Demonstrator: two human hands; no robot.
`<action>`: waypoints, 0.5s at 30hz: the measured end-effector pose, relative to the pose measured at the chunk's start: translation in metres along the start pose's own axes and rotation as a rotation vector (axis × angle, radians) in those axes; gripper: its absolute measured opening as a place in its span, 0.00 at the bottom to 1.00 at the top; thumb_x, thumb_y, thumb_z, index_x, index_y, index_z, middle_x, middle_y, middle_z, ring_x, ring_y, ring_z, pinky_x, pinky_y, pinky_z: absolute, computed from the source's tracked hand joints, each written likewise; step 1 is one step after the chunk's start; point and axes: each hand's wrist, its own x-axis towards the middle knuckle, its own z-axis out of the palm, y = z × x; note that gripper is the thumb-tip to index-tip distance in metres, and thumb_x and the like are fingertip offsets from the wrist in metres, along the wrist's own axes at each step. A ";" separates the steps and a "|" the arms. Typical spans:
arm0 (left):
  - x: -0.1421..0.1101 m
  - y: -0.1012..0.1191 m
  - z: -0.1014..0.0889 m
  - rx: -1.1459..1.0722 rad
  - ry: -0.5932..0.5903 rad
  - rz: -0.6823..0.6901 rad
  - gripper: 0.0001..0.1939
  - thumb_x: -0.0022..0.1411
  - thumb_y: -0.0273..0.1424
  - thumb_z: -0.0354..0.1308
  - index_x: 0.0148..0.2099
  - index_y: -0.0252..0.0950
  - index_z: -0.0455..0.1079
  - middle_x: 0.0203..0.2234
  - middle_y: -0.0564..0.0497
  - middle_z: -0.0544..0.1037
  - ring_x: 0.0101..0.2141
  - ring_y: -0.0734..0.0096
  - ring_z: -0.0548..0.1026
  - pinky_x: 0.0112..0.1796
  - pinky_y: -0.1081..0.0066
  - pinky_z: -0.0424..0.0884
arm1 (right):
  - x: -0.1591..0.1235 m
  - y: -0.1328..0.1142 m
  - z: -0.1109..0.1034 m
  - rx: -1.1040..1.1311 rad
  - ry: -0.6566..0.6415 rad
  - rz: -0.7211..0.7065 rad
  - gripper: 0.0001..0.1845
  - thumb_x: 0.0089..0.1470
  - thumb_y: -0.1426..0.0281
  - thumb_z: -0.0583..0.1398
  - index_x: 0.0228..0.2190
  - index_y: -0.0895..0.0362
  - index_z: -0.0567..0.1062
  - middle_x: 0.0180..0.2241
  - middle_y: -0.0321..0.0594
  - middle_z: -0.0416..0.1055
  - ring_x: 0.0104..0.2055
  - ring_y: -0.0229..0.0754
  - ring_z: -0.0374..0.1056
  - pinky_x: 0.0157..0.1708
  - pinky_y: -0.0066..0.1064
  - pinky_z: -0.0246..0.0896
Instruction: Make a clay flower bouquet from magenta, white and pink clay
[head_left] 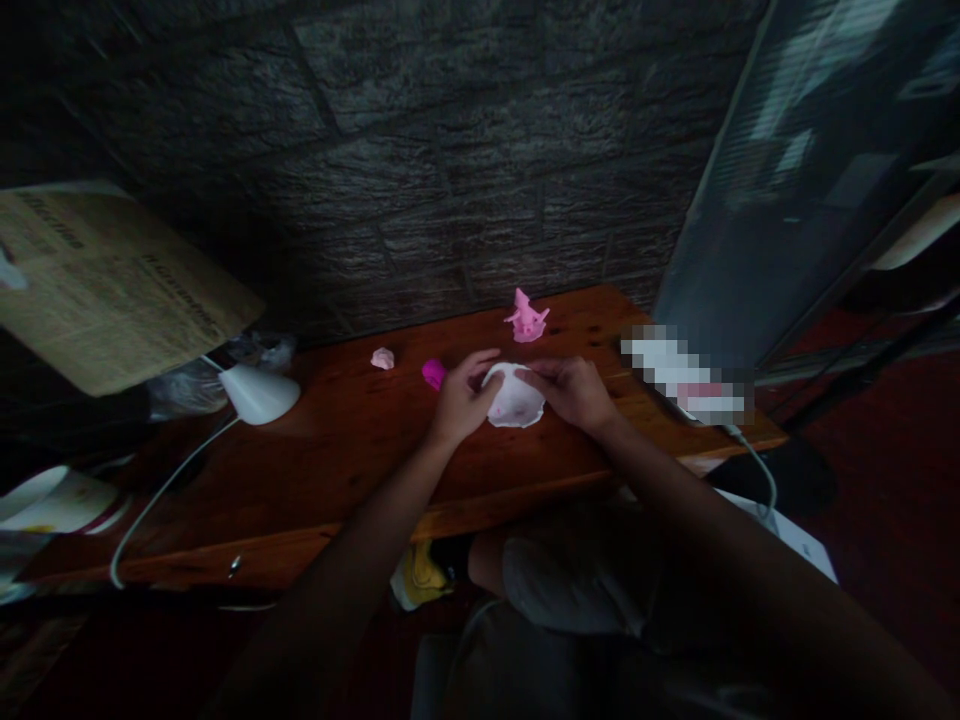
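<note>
Both hands are on a thin, whitish, uneven-edged sheet that looks like soft modelling clay (517,398), held just over the wooden table. My left hand (466,395) grips its left side, thumb on top and fingers curled behind. At the upper right edge, my right hand (574,390) pinches the sheet; some of its fingertips are hidden. Beside my left hand lies a magenta lump (433,374), partly covered by it. A pale pink crumpled lump (382,358) rests farther left. Behind the sheet stands a pink modelled figure (527,318) with a pointed top and a spread base.
On the wooden table (337,460), a white cone-shaped lamp or stand (262,393) with a cable is at left, near a brown paper bag (112,285) and a paper cup (60,500). A blurred-out white device (682,375) with a cable lies right. A dark brick wall (450,150) rises behind.
</note>
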 end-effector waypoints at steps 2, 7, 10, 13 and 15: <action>-0.001 0.001 0.002 0.007 -0.043 0.007 0.14 0.59 0.35 0.63 0.47 0.35 0.77 0.41 0.44 0.84 0.39 0.62 0.82 0.41 0.66 0.77 | 0.001 0.004 0.003 0.059 -0.003 0.019 0.13 0.61 0.63 0.61 0.36 0.57 0.84 0.33 0.39 0.84 0.33 0.44 0.79 0.32 0.28 0.68; 0.002 -0.003 -0.002 0.093 0.138 0.026 0.06 0.61 0.32 0.60 0.40 0.36 0.75 0.36 0.46 0.84 0.37 0.64 0.82 0.41 0.67 0.76 | 0.004 0.007 0.009 0.283 0.042 0.164 0.20 0.61 0.57 0.60 0.45 0.58 0.81 0.39 0.43 0.83 0.39 0.46 0.79 0.36 0.31 0.73; 0.003 -0.008 -0.006 0.137 0.242 -0.026 0.06 0.60 0.27 0.59 0.41 0.36 0.70 0.37 0.47 0.82 0.38 0.65 0.81 0.41 0.67 0.76 | 0.003 0.001 0.009 0.322 0.002 0.242 0.22 0.59 0.54 0.63 0.44 0.60 0.81 0.40 0.47 0.83 0.40 0.47 0.79 0.38 0.33 0.74; 0.003 -0.010 -0.007 0.134 0.251 -0.042 0.12 0.58 0.24 0.59 0.46 0.37 0.69 0.40 0.45 0.82 0.41 0.64 0.81 0.45 0.65 0.75 | 0.001 -0.005 0.007 0.226 -0.021 0.209 0.16 0.57 0.61 0.66 0.42 0.59 0.82 0.40 0.45 0.83 0.39 0.46 0.79 0.41 0.33 0.73; 0.003 -0.009 -0.006 0.126 0.203 -0.007 0.13 0.59 0.25 0.59 0.48 0.37 0.71 0.43 0.45 0.82 0.44 0.63 0.81 0.47 0.64 0.75 | 0.000 -0.005 0.005 0.072 -0.007 0.156 0.12 0.58 0.66 0.64 0.41 0.58 0.83 0.38 0.43 0.83 0.37 0.46 0.79 0.40 0.33 0.71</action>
